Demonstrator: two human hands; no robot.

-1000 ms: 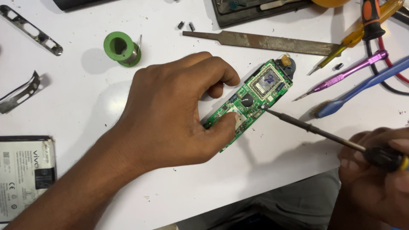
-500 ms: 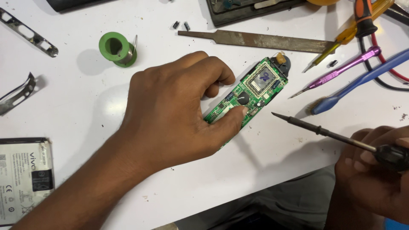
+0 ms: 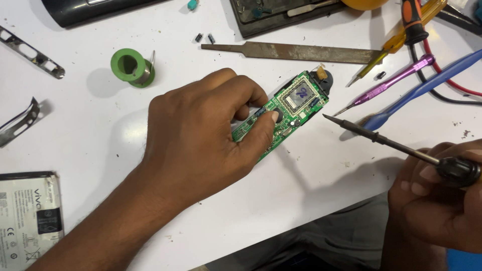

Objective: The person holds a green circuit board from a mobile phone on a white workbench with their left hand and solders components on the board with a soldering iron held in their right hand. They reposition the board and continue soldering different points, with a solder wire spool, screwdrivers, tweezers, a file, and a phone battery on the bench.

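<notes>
Two hands busy: left hand [image 3: 201, 135] pins green circuit board [image 3: 293, 108] flat; right hand [image 3: 442, 200] fist-grips soldering iron [image 3: 381, 140]

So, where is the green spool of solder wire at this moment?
In the head view, the green solder spool lies on the white table, upper left, just beyond the left hand and left of the metal file.

This is an electronics repair bench. A white worktop [image 3: 100, 115] is strewn with tools: a flat metal file [image 3: 296, 51] at the far side, screwdrivers [image 3: 391, 83] at far right, a green solder spool [image 3: 132, 67] at far left and a phone battery [image 3: 27, 218] at near left. A bare green circuit board [image 3: 293, 108] lies in the middle, with a soldering iron [image 3: 381, 139] to its right.
</notes>
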